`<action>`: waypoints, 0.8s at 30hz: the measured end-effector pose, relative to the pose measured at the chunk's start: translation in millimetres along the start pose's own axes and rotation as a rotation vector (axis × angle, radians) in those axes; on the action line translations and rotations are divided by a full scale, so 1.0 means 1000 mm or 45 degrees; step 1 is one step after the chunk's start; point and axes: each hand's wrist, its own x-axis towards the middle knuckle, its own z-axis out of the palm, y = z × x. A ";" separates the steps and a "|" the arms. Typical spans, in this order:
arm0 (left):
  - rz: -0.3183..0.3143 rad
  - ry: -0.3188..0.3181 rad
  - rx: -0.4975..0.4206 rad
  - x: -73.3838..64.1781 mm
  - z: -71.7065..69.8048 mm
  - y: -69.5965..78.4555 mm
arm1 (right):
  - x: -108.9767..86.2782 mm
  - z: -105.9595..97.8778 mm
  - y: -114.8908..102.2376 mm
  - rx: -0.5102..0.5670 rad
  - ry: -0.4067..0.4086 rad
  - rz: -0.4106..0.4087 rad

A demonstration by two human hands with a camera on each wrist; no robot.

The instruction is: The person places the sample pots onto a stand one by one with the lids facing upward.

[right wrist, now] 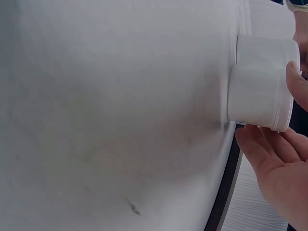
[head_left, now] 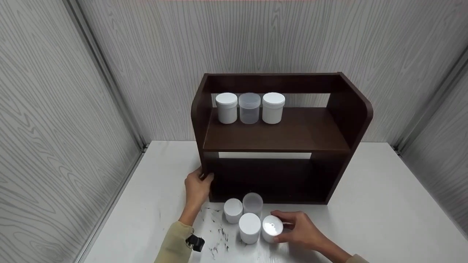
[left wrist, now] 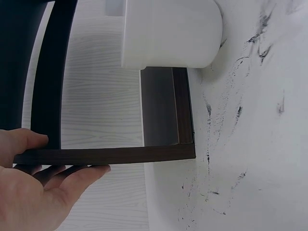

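My left hand point(head_left: 196, 189) grips the left side panel of a dark brown two-tier shelf point(head_left: 278, 137). In the left wrist view its thumb lies on one face of the panel point(left wrist: 120, 155) and the fingers on the other. On the table in front of the shelf, my right hand point(head_left: 302, 231) holds a white lidded jar point(head_left: 272, 227) between thumb and fingers. The right wrist view shows that jar point(right wrist: 255, 96) upright at the table surface. Just left of it are a white jar point(head_left: 249, 228), a smaller-looking white jar point(head_left: 233, 210) and a translucent jar point(head_left: 253, 202).
Along the upper tier stand a white jar point(head_left: 227, 108), a translucent jar point(head_left: 249, 108) and another white jar point(head_left: 273, 108), all toward the left. Dark scuff marks point(head_left: 221, 233) spot the white table point(head_left: 146, 204). Wood-patterned panels point(head_left: 175, 36) enclose the table at the back and sides.
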 end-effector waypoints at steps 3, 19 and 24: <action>0.000 -0.001 0.002 0.000 0.000 0.000 | 0.000 0.000 0.002 0.007 -0.005 -0.008; 0.008 -0.028 -0.025 -0.001 -0.001 0.000 | 0.000 0.000 0.002 0.048 -0.001 -0.002; 0.001 -0.036 -0.018 -0.001 -0.001 -0.001 | -0.001 0.000 0.002 0.047 0.009 0.010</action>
